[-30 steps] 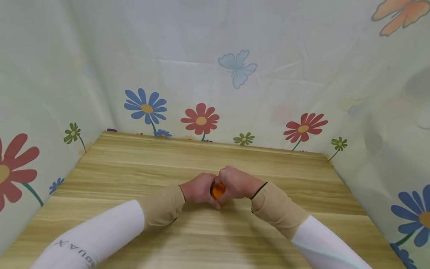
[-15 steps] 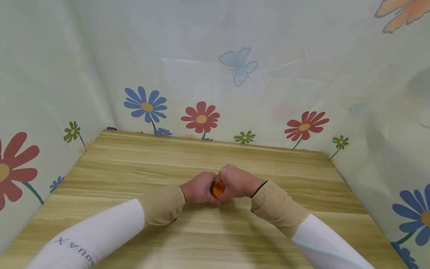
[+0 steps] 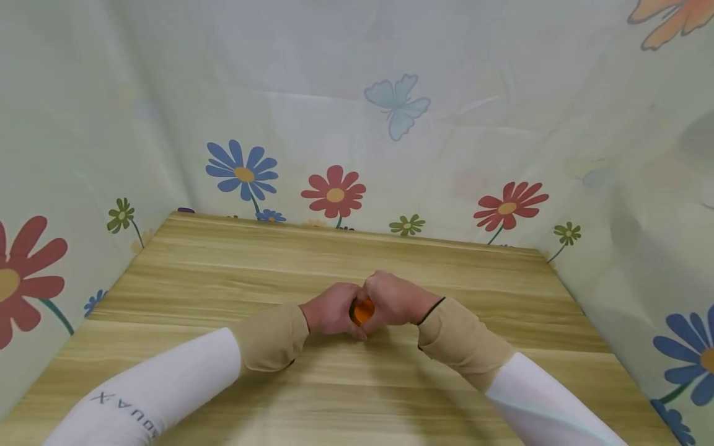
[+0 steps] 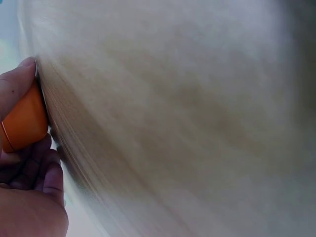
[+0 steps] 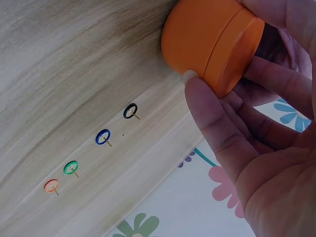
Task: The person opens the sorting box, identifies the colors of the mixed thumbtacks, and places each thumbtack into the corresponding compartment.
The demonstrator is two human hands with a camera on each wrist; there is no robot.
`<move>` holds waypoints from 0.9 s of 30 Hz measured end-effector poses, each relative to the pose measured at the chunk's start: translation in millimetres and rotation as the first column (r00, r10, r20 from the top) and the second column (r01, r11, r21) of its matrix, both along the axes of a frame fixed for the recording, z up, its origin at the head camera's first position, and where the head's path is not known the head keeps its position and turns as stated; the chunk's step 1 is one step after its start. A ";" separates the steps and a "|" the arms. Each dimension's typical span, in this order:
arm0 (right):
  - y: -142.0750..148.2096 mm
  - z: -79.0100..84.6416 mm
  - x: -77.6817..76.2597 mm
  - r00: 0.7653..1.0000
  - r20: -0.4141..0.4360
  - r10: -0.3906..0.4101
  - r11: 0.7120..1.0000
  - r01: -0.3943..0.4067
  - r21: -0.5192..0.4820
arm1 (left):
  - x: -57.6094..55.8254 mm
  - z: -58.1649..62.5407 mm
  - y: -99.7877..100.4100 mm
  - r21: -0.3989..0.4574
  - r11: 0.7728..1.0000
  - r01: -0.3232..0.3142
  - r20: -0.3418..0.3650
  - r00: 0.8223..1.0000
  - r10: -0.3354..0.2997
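Observation:
Near the middle of the table, a small round orange lidded jar (image 3: 364,311) stands between both hands. My left hand (image 3: 333,308) grips it from the left; in the left wrist view the thumb lies on one side of the orange jar (image 4: 27,121) and curled fingers on the other. From the right, my right hand (image 3: 395,300) holds it too. A seam rings the orange jar (image 5: 197,37) in the right wrist view, with that hand's thumb and fingers around the part nearest the palm. The jar is partly hidden by the hands.
Several small coloured discs with thin pins, like thumbtacks, lie in a row on the wood-grain table (image 3: 334,396): orange (image 5: 51,186), green (image 5: 71,168), blue (image 5: 103,137) and black (image 5: 130,110). A flower-printed curtain (image 3: 290,111) closes off the back and sides.
Both hands stay around the jar in nearly the same place. The lower fingertips at the jar's near side have drawn in slightly. The head view has shifted a little.

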State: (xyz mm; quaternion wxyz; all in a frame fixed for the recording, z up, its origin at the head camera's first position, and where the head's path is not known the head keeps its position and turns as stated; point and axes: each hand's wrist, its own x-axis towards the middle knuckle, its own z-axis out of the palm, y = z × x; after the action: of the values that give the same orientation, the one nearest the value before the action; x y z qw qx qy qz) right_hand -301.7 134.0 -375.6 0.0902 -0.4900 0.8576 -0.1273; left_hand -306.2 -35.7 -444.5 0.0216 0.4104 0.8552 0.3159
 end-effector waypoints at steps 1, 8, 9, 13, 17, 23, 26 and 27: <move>0.0 0.0 -0.4 1.000 0.003 0.001 1.000 -0.001 -0.001 | 0.4 0.6 0.0 0.003 1.000 0.001 -0.001 1.000 -0.001; 1.9 0.0 -1.5 1.000 -0.003 -0.005 1.000 0.005 -0.001 | 3.8 5.9 1.9 -0.008 1.000 -0.005 0.003 1.000 0.005; 2.2 0.1 -1.6 1.000 -0.009 -0.009 1.000 0.009 0.001 | 3.8 6.4 2.7 -0.015 1.000 -0.008 0.002 1.000 0.008; 3.3 0.1 -1.6 0.999 -0.033 -0.013 1.000 0.013 0.006 | 2.8 7.5 5.3 -0.051 0.999 -0.017 0.022 1.000 0.018; 3.7 -1.2 -1.5 0.999 -0.049 -0.010 1.000 0.010 0.005 | 1.4 11.4 4.5 -0.085 0.996 -0.001 0.083 0.997 0.008; 2.8 -1.1 -1.9 1.000 -0.024 -0.011 1.000 0.011 -0.004 | 3.3 19.9 -0.2 -0.094 0.995 0.027 0.107 0.994 -0.016; 1.8 -0.1 -2.7 1.000 -0.013 -0.012 1.000 0.012 -0.005 | 3.6 20.4 -1.8 -0.082 0.996 0.022 0.087 0.996 -0.015; 1.4 0.1 -2.9 1.000 -0.010 -0.011 1.000 0.011 -0.004 | 3.6 20.4 -2.2 -0.077 0.997 0.020 0.082 0.997 -0.014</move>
State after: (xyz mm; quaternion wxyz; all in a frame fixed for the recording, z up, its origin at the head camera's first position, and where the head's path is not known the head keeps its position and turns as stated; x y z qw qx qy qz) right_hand -304.5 135.5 -375.6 0.0839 -0.4860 0.8606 -0.1271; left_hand -302.6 -37.9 -424.1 0.0750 0.4034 0.8617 0.2984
